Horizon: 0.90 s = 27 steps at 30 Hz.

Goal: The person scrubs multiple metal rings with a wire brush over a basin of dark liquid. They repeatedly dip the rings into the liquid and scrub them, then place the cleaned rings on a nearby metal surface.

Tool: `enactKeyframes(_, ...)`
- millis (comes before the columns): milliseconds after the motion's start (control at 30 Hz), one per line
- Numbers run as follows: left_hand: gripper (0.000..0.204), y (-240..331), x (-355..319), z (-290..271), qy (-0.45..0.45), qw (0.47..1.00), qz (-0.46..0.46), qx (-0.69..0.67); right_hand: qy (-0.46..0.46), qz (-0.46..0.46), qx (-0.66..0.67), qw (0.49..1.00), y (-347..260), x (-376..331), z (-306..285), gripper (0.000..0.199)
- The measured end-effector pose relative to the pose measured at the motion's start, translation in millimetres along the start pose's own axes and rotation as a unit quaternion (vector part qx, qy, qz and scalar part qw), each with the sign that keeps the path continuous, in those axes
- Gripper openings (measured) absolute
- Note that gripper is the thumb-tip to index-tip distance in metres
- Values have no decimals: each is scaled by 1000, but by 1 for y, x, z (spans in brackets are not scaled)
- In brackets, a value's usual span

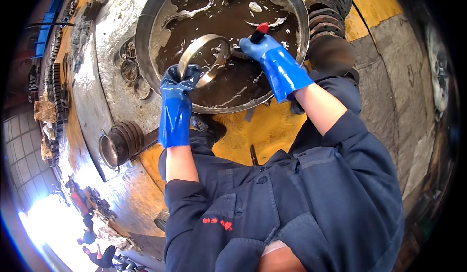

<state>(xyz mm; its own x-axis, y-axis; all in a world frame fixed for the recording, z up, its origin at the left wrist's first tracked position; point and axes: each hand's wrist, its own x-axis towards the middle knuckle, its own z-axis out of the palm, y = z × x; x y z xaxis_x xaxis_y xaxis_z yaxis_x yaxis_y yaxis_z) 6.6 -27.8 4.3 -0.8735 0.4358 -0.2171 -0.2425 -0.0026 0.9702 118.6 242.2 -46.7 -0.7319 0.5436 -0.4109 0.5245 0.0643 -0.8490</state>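
In my left hand (pixel 177 85), gloved in blue, is a wide, shiny metal ring (pixel 188 53), gripped at its lower left edge. The ring is tilted on its side above a large round metal basin (pixel 144 53) of dark brown liquid. My right hand (pixel 265 51), in a matching glove, is closed round a black-handled tool (pixel 256 36) with a red end. The tool's other end points at the ring's right side; its shape, and whether it touches the ring, I cannot tell. Pale, foamy streaks (pixel 197 10) float on the liquid.
Stacked dark metal rings (pixel 328 17) stand right of the basin. Another ring stack (pixel 121 143) lies at the lower left, with several loose rings (pixel 130 70) above it. Chains and metal parts line the far left. Other people (pixel 99 257) are at the lower left.
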Motion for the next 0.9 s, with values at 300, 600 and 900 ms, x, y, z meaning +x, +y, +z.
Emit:
enactKeyframes(300,31,1,11,11,33,998,-43,-24,52,-385,-108,915,-42,-46,20,25)
enactKeyframes(600,35,11,6,30,22,997,-55,-59,-6,-119,-97,988,-35,-36,43,38)
enactKeyframes(900,27,2,6,29,27,997,-68,-19,-194,-28,57,979,-62,-69,19,42)
